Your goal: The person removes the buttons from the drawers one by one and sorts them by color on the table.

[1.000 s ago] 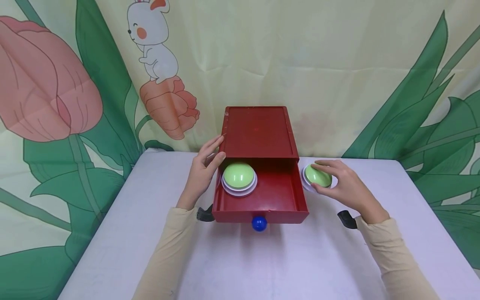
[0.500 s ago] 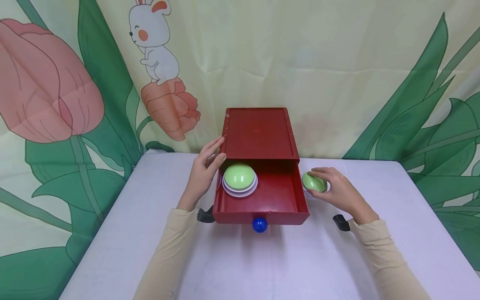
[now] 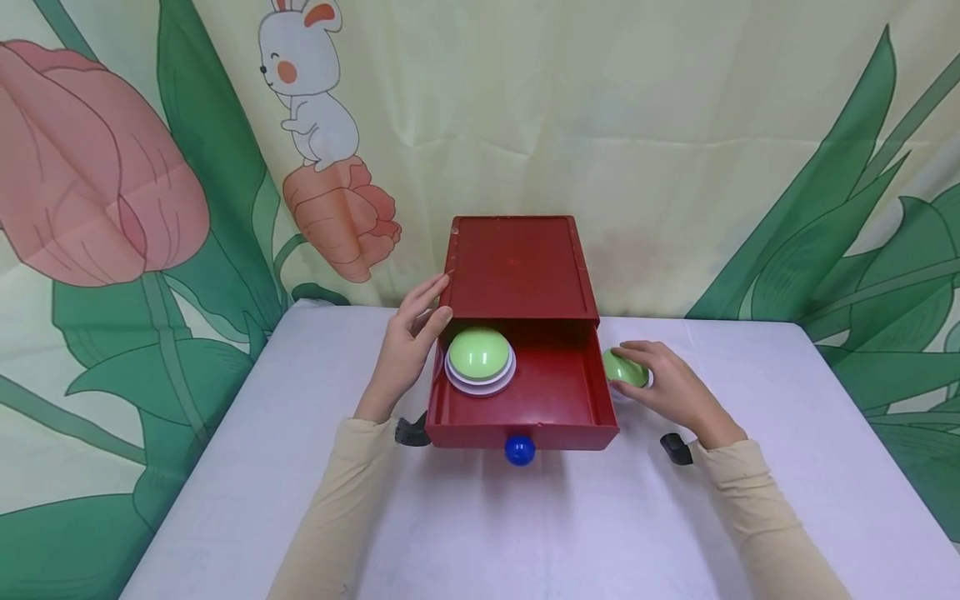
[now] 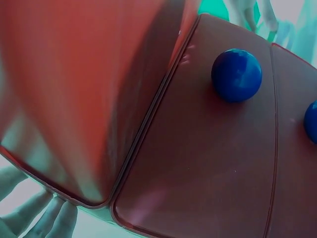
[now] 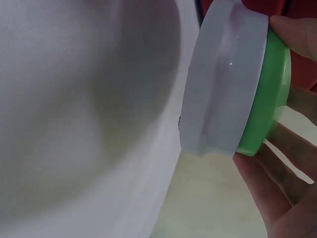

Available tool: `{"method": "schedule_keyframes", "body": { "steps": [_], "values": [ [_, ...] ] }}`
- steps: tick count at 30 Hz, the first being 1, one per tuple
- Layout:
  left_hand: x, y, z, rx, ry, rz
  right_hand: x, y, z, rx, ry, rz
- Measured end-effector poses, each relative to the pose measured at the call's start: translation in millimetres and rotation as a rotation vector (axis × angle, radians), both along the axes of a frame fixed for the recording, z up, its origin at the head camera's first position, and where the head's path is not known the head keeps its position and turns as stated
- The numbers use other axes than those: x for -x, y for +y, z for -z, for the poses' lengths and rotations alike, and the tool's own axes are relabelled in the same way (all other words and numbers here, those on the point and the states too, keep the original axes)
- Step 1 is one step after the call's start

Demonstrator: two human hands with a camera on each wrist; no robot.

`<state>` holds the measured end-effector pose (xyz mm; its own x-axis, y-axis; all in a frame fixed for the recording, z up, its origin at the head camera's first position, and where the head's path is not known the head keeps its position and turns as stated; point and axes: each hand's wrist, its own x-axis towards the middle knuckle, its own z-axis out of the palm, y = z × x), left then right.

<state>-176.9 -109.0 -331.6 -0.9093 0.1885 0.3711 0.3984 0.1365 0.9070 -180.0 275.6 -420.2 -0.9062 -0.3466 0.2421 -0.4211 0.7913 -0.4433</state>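
Observation:
In the head view my right hand (image 3: 667,383) pinches a round push button (image 3: 626,368) by its green dome, just right of the red drawer box. From the right wrist view, the fingertips (image 5: 247,163) hold the dome's edge, and the button's thick white base (image 5: 223,79) faces the white table. My left hand (image 3: 401,354) rests along the left side of the red drawer box (image 3: 517,267), fingers extended. The box's top drawer (image 3: 558,379) is pulled out. Inside it, at the left, sits a similar green-domed push button (image 3: 478,360) with its dome up.
A blue knob (image 3: 520,450) sticks out from the open drawer's front. More blue knobs (image 4: 237,75) show on the box front in the left wrist view. The box stands on the white-covered table (image 3: 540,533), and a printed curtain (image 3: 637,167) hangs behind it.
My right hand has moved a little left and closed round the dome, and the button it holds has shifted left towards the box. My left hand and the drawer have stayed put.

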Motion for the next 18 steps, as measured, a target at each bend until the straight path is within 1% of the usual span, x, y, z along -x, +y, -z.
{"method": "schedule_keyframes", "body": {
  "steps": [7, 10, 17, 18],
  "values": [
    [-0.1, 0.2, 0.1, -0.008, 0.003, -0.001, 3.7, -0.4, 9.4, 0.012, 0.012, -0.009],
    [0.7, 0.4, 1.3, -0.007, 0.003, -0.005, 5.0, -0.4, 12.8, 0.012, 0.002, -0.005],
    [17.5, -3.9, 25.0, -0.020, 0.035, -0.007, 7.2, -0.2, 17.8, 0.008, -0.050, 0.012],
    [18.6, -4.5, 26.4, -0.017, 0.041, -0.009, 7.4, -0.1, 18.2, 0.008, -0.056, 0.012]
  ]
}}
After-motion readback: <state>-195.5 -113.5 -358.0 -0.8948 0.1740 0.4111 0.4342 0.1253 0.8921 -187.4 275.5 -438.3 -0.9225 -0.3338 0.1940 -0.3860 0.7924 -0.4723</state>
